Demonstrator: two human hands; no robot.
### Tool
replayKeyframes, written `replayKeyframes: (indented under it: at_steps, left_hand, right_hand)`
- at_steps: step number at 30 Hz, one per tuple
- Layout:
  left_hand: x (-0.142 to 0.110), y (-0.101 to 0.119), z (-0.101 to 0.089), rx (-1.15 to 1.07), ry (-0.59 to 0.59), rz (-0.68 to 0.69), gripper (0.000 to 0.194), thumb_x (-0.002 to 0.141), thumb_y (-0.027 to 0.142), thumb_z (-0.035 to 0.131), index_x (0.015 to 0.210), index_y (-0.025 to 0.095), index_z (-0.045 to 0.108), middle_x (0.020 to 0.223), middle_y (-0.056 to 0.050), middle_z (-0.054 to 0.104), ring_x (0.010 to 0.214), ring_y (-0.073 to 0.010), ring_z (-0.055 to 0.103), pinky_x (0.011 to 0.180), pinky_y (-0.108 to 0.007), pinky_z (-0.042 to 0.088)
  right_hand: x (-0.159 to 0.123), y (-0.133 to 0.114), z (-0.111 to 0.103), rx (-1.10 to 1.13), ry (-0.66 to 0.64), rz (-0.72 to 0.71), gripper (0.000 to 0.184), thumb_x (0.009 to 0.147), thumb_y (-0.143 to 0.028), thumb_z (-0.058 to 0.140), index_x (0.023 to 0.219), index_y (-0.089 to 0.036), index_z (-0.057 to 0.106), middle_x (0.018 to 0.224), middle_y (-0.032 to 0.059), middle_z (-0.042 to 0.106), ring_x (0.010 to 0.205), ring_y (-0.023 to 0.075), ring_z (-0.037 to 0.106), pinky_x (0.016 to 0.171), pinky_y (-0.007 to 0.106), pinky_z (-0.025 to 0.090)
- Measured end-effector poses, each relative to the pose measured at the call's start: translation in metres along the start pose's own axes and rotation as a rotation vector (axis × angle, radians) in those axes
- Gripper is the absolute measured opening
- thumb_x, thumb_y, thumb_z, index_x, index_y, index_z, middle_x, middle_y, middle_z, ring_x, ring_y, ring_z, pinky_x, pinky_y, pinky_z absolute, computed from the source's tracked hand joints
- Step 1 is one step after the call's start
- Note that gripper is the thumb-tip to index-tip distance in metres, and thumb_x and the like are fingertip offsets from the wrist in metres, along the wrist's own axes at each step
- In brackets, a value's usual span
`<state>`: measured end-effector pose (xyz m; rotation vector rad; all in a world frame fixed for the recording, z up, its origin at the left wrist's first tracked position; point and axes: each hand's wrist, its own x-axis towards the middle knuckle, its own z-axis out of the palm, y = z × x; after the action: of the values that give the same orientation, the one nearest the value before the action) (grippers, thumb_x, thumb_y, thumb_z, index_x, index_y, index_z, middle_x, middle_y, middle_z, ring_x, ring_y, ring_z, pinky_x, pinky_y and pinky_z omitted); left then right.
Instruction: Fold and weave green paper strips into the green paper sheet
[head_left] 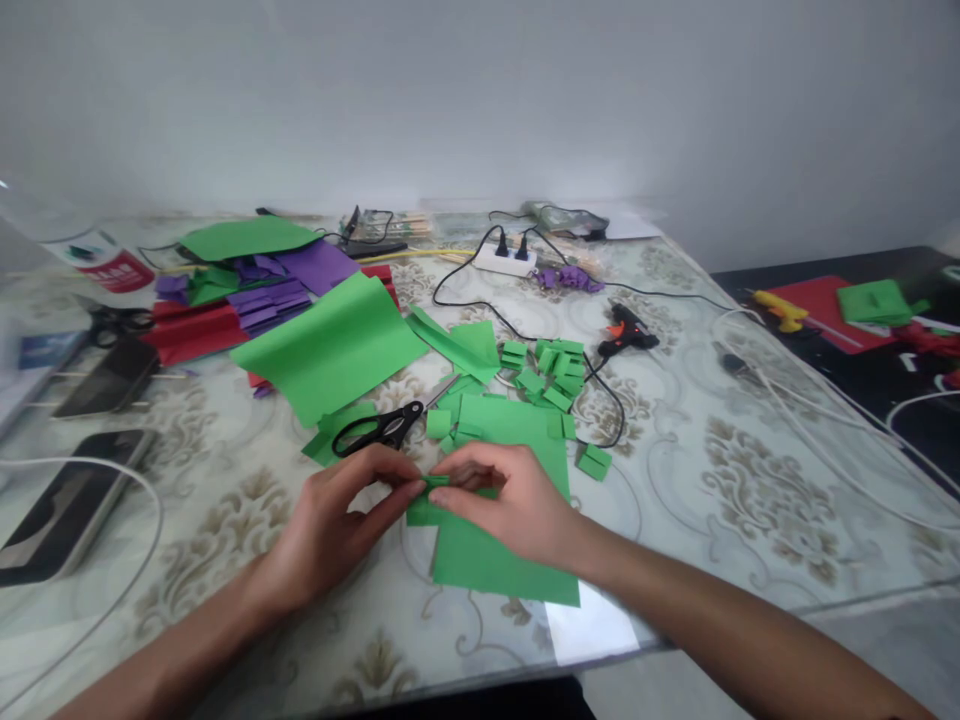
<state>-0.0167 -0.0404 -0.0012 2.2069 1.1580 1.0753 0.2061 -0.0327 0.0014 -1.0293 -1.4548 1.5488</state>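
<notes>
Between the fingertips of both hands is a small green paper strip (435,482), partly hidden by the fingers. My left hand (345,510) pinches its left end, and my right hand (502,495) pinches the right end. Under my right hand lies a flat green paper sheet (510,555). Black-handled scissors (382,430) rest just beyond my left hand, blades pointing away to the right. Several small folded green paper pieces (551,370) are heaped past the sheet, and one folded piece (595,461) sits apart on the right.
A black glue gun (627,330) lies right of the heap, its cord looping near the paper. Behind are a white power strip (506,260) and purple paper pieces (570,279). Large green paper (337,345) curls at left. Two phones (71,505) and a bottle (112,265) stand farther left.
</notes>
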Motion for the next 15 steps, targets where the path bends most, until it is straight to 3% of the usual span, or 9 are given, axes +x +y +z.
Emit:
replayKeyframes:
  at_steps: [6, 11, 15]
  left_hand:
    - [-0.0012, 0.0003, -0.0004, -0.01, 0.022, -0.052, 0.006, 0.097, 0.026, 0.075, 0.098, 0.022, 0.071, 0.082, 0.004, 0.077, 0.069, -0.0115, 0.074, 0.068, -0.017, 0.059]
    - [0.0021, -0.001, -0.0038, -0.057, -0.138, -0.064, 0.006, 0.1, 0.023, 0.071, 0.104, 0.024, 0.075, 0.089, 0.002, 0.079, 0.076, -0.0134, 0.075, 0.069, -0.019, 0.058]
    - [0.0042, -0.0007, -0.0042, -0.061, -0.142, -0.057, 0.007, 0.099, 0.02, 0.071, 0.093, 0.022, 0.074, 0.083, 0.003, 0.077, 0.072, -0.0121, 0.073, 0.067, -0.018, 0.055]
  right_hand:
    - [0.0004, 0.0027, -0.0011, -0.056, 0.024, -0.048, 0.008, 0.088, -0.028, 0.08, 0.09, -0.021, 0.083, 0.087, 0.0032, 0.083, 0.078, 0.0184, 0.075, 0.075, 0.03, 0.057]
    - [-0.0001, 0.0021, -0.0018, -0.084, 0.036, -0.07, 0.006, 0.088, -0.026, 0.08, 0.09, -0.022, 0.083, 0.087, 0.0027, 0.084, 0.078, 0.0188, 0.076, 0.075, 0.03, 0.057]
    - [-0.0001, 0.004, -0.0007, -0.077, 0.029, -0.064, 0.007, 0.089, -0.026, 0.078, 0.093, -0.021, 0.082, 0.089, 0.0025, 0.084, 0.08, 0.0185, 0.077, 0.076, 0.029, 0.058]
